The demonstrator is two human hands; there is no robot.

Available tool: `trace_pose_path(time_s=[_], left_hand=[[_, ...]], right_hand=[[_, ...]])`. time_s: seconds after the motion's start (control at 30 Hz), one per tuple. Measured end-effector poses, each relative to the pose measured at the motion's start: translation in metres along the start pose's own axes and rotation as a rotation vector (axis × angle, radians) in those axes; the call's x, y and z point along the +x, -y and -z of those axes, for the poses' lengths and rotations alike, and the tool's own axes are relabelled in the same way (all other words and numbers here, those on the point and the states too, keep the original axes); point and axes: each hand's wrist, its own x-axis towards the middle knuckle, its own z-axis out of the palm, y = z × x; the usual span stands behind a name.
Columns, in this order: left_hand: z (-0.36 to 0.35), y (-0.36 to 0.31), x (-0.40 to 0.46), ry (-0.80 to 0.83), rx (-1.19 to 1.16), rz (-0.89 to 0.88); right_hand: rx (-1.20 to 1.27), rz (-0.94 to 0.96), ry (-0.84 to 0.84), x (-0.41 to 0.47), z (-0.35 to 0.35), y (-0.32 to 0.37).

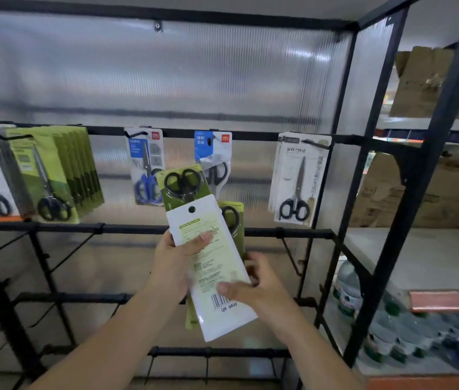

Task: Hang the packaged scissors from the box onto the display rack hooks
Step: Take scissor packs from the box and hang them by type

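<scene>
Two hands are holding a small stack of scissors packs (214,266) in the middle, near us, in front of the black metal display rack (343,130). Our left hand (175,263) is wrapping round the left edge, thumb on top. Our right hand (253,282) is pinching the lower right edge. We are seeing the front pack's flat white and pale green card back, with a round hole and a barcode. Black round handles are peeking from the green packs behind.
</scene>
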Motion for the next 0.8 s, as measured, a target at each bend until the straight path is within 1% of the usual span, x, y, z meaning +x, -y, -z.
trace_pose_path(time_s=[0.13, 0.27, 0.33, 0.53, 0.63, 0.77, 0.8], left_hand=[[0.002, -0.001, -0.003, 0.047, -0.063, 0.043], [0.004, 0.000, -0.008, 0.107, -0.054, 0.137], [0.005, 0.002, -0.010, 0.127, -0.057, 0.165], [0.012, 0.000, -0.013, 0.121, -0.054, 0.115], [0.014, 0.000, -0.013, 0.060, -0.089, 0.122], [0.022, -0.001, -0.010, -0.082, -0.115, 0.145], [0.025, -0.001, -0.009, -0.100, -0.105, 0.129]], right_hand=[[0.165, 0.155, -0.144, 0.008, -0.010, -0.003], [0.188, 0.259, -0.196, 0.013, -0.014, -0.002], [0.156, 0.294, -0.230, 0.016, -0.016, -0.003], [0.010, 0.277, -0.299, 0.021, -0.021, -0.006], [0.022, 0.269, -0.345, 0.020, -0.025, -0.004], [0.311, 0.336, -0.479, 0.014, -0.018, 0.007], [0.325, 0.378, -0.507, 0.012, -0.015, 0.010]])
